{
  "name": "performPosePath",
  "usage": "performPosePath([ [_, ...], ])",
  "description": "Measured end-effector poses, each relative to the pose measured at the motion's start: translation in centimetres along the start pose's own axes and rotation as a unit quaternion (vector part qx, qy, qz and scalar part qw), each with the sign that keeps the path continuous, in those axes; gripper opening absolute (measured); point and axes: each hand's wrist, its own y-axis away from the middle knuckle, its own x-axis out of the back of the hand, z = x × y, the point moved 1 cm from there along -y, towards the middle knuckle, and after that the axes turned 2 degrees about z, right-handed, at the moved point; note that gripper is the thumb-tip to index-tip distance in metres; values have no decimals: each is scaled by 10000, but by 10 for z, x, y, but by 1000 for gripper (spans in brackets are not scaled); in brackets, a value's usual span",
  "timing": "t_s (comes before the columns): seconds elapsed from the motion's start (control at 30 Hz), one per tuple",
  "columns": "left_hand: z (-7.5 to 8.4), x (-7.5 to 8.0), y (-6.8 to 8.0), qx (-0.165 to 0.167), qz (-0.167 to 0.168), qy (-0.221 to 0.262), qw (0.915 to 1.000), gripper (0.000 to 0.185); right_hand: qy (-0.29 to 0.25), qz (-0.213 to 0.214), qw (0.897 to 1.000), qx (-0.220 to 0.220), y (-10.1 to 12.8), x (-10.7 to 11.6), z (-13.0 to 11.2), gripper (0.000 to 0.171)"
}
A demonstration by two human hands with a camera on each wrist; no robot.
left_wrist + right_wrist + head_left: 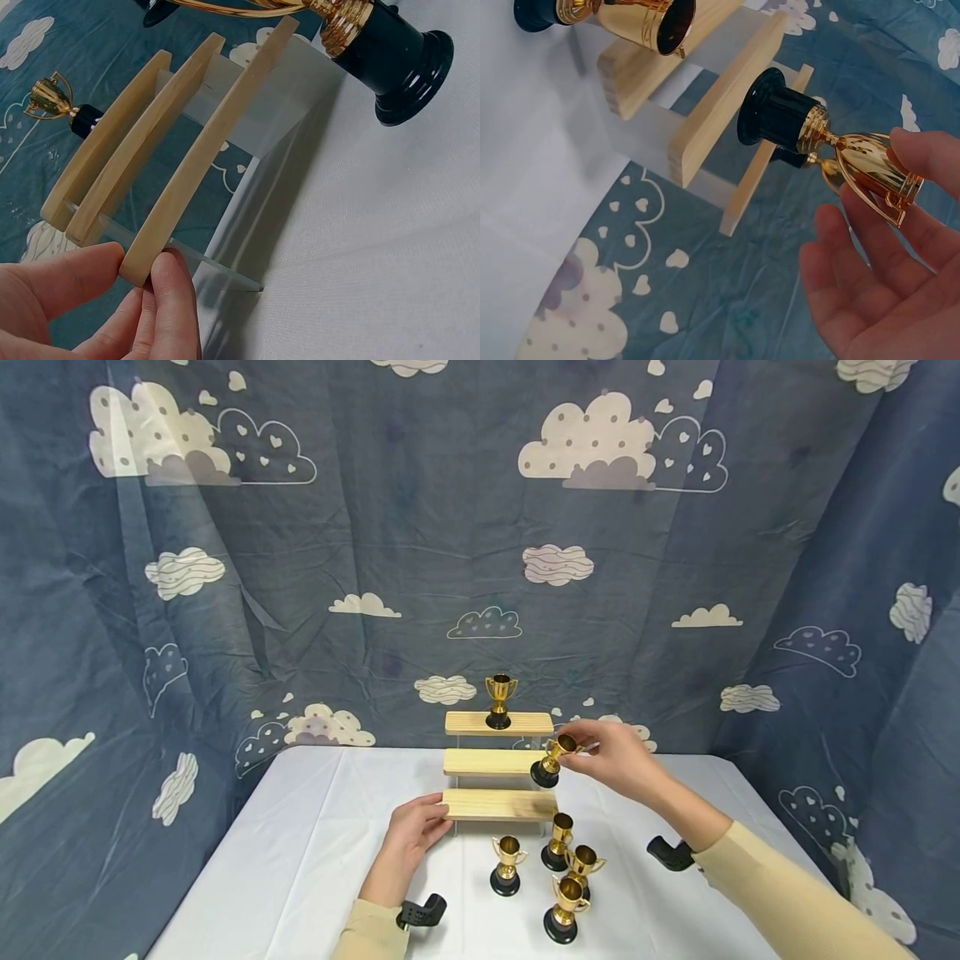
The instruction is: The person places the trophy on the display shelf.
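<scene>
Head view, centre: one trophy (500, 700) tops the shelf (497, 763), right hand (615, 758) pinches another (553, 759), left hand (408, 842) holds the bottom step, four wait on the table (300, 860).

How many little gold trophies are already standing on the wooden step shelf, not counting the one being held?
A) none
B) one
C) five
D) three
B: a single trophy on the top step stands on the wooden step shelf; the right hand holds the tilted trophy beside the middle step, not set down, and the other four trophies stand on the white table.
</scene>
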Motion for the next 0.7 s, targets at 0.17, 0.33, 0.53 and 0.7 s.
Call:
performPosePath([
  [0.17, 0, 0, -1, 9, 3, 0, 10000, 48, -26, -53, 9999, 113, -6, -3, -5, 34],
  [0.33, -2, 0, -1, 49, 23, -51, 10000, 47, -90, -102, 9998, 177, -14, -9, -9, 33],
  [0.53, -1, 1, 0, 34, -18, -71, 10000, 47, 10, -167, 9993, 333, -24, -16, -15, 33],
  [0.7, 0, 1, 0, 28, -32, -60, 10000, 48, 171, -249, 9986, 445, -34, -22, -20, 34],
])
